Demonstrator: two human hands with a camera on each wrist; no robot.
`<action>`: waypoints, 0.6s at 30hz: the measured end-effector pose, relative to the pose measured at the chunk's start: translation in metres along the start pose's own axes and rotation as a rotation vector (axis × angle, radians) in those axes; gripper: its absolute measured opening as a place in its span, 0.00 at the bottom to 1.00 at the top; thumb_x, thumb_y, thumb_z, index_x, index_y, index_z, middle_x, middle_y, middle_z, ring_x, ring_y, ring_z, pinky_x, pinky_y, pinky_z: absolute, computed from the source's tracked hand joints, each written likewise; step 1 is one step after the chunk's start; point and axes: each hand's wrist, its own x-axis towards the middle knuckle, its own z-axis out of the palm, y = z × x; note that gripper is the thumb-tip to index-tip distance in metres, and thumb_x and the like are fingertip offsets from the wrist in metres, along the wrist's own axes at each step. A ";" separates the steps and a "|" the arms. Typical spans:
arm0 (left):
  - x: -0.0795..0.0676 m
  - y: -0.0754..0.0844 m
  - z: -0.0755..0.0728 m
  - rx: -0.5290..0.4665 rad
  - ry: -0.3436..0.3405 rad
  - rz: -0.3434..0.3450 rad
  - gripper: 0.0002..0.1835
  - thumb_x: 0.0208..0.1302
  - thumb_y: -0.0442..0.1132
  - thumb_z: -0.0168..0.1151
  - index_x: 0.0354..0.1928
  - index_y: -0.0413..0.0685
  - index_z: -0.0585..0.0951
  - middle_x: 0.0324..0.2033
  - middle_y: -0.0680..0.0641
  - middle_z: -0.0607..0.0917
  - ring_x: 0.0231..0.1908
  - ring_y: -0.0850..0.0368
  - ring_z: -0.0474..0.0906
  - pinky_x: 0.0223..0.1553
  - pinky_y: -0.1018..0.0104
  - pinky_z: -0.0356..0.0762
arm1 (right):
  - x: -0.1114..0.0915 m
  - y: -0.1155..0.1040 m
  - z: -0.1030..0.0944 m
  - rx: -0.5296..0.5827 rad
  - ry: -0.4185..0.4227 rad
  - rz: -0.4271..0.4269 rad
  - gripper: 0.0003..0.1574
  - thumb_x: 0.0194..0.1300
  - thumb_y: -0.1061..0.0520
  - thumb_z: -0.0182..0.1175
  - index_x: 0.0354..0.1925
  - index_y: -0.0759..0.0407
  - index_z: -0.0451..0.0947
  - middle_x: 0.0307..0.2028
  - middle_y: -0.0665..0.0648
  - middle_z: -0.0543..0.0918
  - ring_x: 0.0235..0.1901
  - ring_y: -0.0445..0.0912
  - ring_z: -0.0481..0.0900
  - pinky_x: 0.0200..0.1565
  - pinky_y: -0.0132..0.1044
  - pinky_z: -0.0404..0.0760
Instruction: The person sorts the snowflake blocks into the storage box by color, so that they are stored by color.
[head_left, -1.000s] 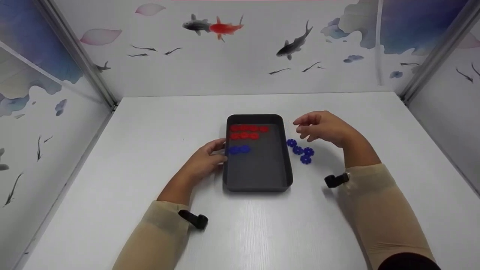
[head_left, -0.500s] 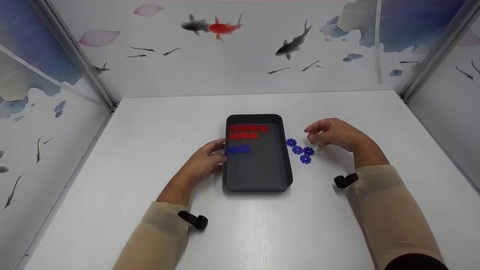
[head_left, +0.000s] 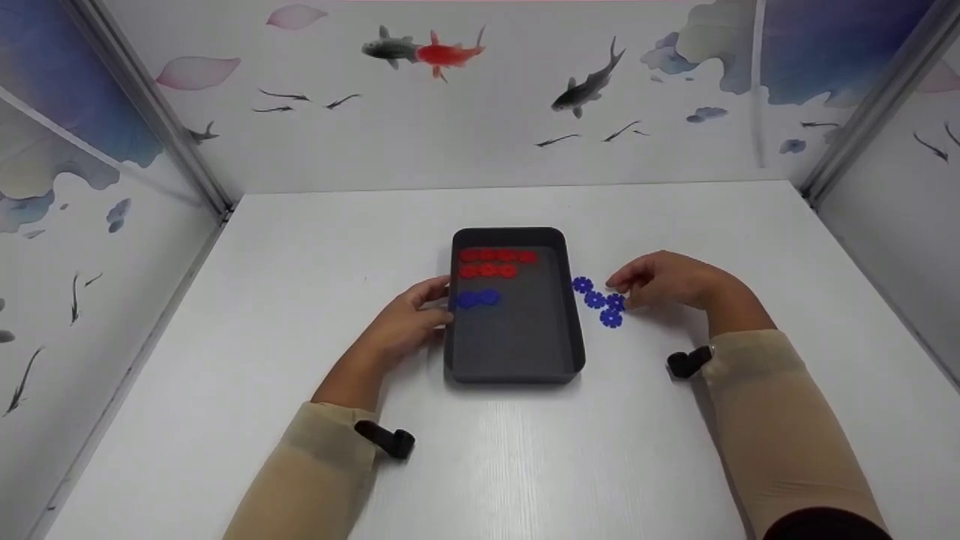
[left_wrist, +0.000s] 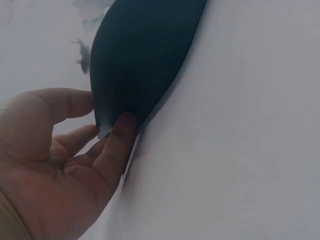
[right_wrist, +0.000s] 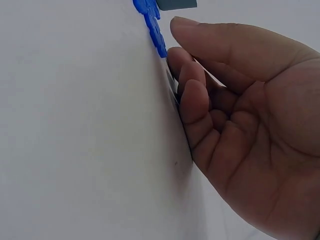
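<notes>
A dark grey tray (head_left: 517,337) lies on the table. Inside are two rows of several red flower-shaped discs (head_left: 487,262) and two blue flower-shaped discs (head_left: 478,298) below them. My left hand (head_left: 405,319) touches the tray's left side, its thumb and fingertips against the outer wall, as the left wrist view also shows. To the right of the tray lie several loose blue discs (head_left: 595,300), close together. Beside the rightmost one is my right hand (head_left: 667,285), fingers loosely bent. In the right wrist view its fingertips are next to the blue discs (right_wrist: 152,30), with nothing visible between thumb and fingers.
The white table (head_left: 480,457) is bounded by a back wall (head_left: 480,135) with painted fish and by side walls with metal corner posts. A small black device (head_left: 686,364) juts from the right cuff, another black device (head_left: 386,440) from the left.
My right hand has moved from above the loose blue discs, first rightward and then down beside the rightmost disc. My left hand, the tray and the discs stay where they were.
</notes>
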 end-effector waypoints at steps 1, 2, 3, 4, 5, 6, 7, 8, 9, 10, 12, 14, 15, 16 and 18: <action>0.000 0.000 0.000 0.006 0.001 0.001 0.38 0.71 0.32 0.63 0.81 0.57 0.68 0.77 0.49 0.72 0.73 0.49 0.75 0.70 0.50 0.80 | 0.000 -0.001 0.001 -0.024 -0.001 0.002 0.25 0.65 0.56 0.74 0.60 0.42 0.87 0.51 0.52 0.86 0.52 0.49 0.78 0.57 0.43 0.74; 0.000 0.000 0.000 0.013 0.001 0.001 0.38 0.71 0.32 0.63 0.81 0.57 0.68 0.77 0.49 0.72 0.73 0.49 0.75 0.70 0.50 0.80 | -0.001 -0.003 0.001 -0.047 -0.002 0.002 0.24 0.65 0.56 0.73 0.59 0.41 0.87 0.50 0.52 0.86 0.52 0.49 0.77 0.56 0.43 0.73; 0.000 -0.001 0.000 0.020 0.002 0.002 0.37 0.71 0.33 0.63 0.81 0.57 0.68 0.77 0.50 0.72 0.73 0.49 0.75 0.69 0.50 0.80 | -0.001 -0.004 0.001 -0.068 -0.002 0.003 0.23 0.65 0.56 0.73 0.58 0.41 0.87 0.49 0.52 0.85 0.51 0.50 0.77 0.55 0.43 0.74; 0.000 -0.001 0.000 0.025 0.003 0.002 0.37 0.71 0.33 0.63 0.81 0.58 0.68 0.77 0.50 0.72 0.73 0.50 0.75 0.69 0.51 0.80 | -0.002 -0.005 0.002 -0.090 -0.001 0.001 0.23 0.65 0.55 0.73 0.58 0.40 0.87 0.48 0.52 0.85 0.51 0.50 0.77 0.54 0.43 0.74; 0.000 -0.001 0.000 0.031 0.004 0.002 0.37 0.71 0.33 0.63 0.81 0.58 0.68 0.77 0.50 0.72 0.73 0.50 0.75 0.69 0.51 0.80 | -0.002 -0.006 0.002 -0.111 0.002 0.003 0.22 0.65 0.55 0.73 0.57 0.39 0.88 0.48 0.52 0.85 0.51 0.50 0.76 0.53 0.43 0.74; 0.001 -0.001 0.000 0.033 0.004 0.001 0.37 0.71 0.33 0.63 0.81 0.58 0.68 0.77 0.50 0.72 0.73 0.50 0.75 0.69 0.51 0.80 | -0.002 -0.007 0.003 -0.127 0.004 0.003 0.22 0.65 0.55 0.73 0.57 0.39 0.88 0.48 0.52 0.85 0.51 0.50 0.76 0.53 0.43 0.74; 0.001 -0.001 0.000 0.035 0.004 0.001 0.37 0.71 0.34 0.63 0.81 0.58 0.68 0.77 0.51 0.72 0.73 0.51 0.75 0.69 0.51 0.80 | -0.002 -0.008 0.003 -0.140 0.006 0.003 0.22 0.66 0.56 0.72 0.56 0.39 0.88 0.47 0.53 0.84 0.51 0.51 0.76 0.52 0.43 0.74; 0.001 -0.001 0.000 0.035 0.003 0.000 0.37 0.71 0.34 0.63 0.81 0.58 0.68 0.78 0.51 0.72 0.73 0.51 0.75 0.69 0.51 0.80 | -0.002 -0.009 0.004 -0.150 0.008 0.006 0.21 0.66 0.56 0.72 0.56 0.40 0.88 0.47 0.53 0.84 0.50 0.51 0.76 0.52 0.43 0.75; 0.001 -0.001 0.000 0.037 0.003 0.000 0.37 0.71 0.33 0.63 0.81 0.58 0.68 0.78 0.51 0.72 0.73 0.50 0.75 0.69 0.51 0.80 | -0.002 -0.010 0.004 -0.159 0.010 0.009 0.21 0.66 0.57 0.71 0.55 0.40 0.88 0.47 0.54 0.85 0.50 0.52 0.76 0.52 0.44 0.75; 0.001 -0.001 0.000 0.038 0.003 0.000 0.37 0.71 0.33 0.63 0.81 0.58 0.68 0.78 0.51 0.72 0.73 0.50 0.75 0.69 0.50 0.80 | -0.002 -0.010 0.005 -0.168 0.013 0.016 0.20 0.67 0.57 0.71 0.55 0.39 0.88 0.47 0.53 0.85 0.50 0.52 0.76 0.51 0.44 0.75; 0.001 0.000 -0.001 0.040 0.002 0.002 0.37 0.71 0.33 0.63 0.81 0.58 0.68 0.78 0.51 0.72 0.73 0.50 0.75 0.70 0.50 0.79 | -0.002 -0.012 0.005 -0.182 0.016 0.024 0.19 0.68 0.57 0.69 0.54 0.39 0.88 0.46 0.54 0.85 0.50 0.52 0.76 0.51 0.44 0.76; 0.001 -0.001 -0.001 0.039 0.003 0.001 0.37 0.71 0.33 0.63 0.81 0.57 0.68 0.77 0.50 0.72 0.73 0.50 0.75 0.70 0.50 0.79 | -0.002 -0.013 0.006 -0.194 0.016 0.026 0.18 0.68 0.58 0.68 0.53 0.40 0.89 0.46 0.54 0.85 0.50 0.52 0.76 0.51 0.44 0.76; 0.001 -0.001 -0.001 0.041 0.003 0.002 0.37 0.71 0.33 0.63 0.81 0.57 0.68 0.77 0.51 0.72 0.73 0.50 0.75 0.71 0.50 0.79 | -0.002 -0.014 0.006 -0.201 0.017 0.025 0.17 0.68 0.58 0.68 0.53 0.41 0.88 0.46 0.54 0.84 0.50 0.52 0.76 0.51 0.44 0.76; 0.001 -0.001 -0.001 0.040 0.003 0.001 0.37 0.71 0.33 0.63 0.81 0.57 0.68 0.77 0.51 0.72 0.73 0.50 0.75 0.71 0.50 0.79 | -0.001 -0.014 0.007 -0.208 0.019 0.024 0.17 0.68 0.58 0.68 0.52 0.41 0.88 0.46 0.54 0.84 0.50 0.52 0.76 0.51 0.44 0.76; 0.000 -0.001 -0.001 0.039 0.004 0.001 0.37 0.71 0.33 0.63 0.81 0.57 0.68 0.78 0.51 0.72 0.74 0.50 0.75 0.71 0.50 0.79 | -0.001 -0.013 0.007 -0.212 0.026 0.019 0.15 0.68 0.58 0.68 0.51 0.42 0.87 0.45 0.55 0.84 0.49 0.52 0.76 0.50 0.44 0.76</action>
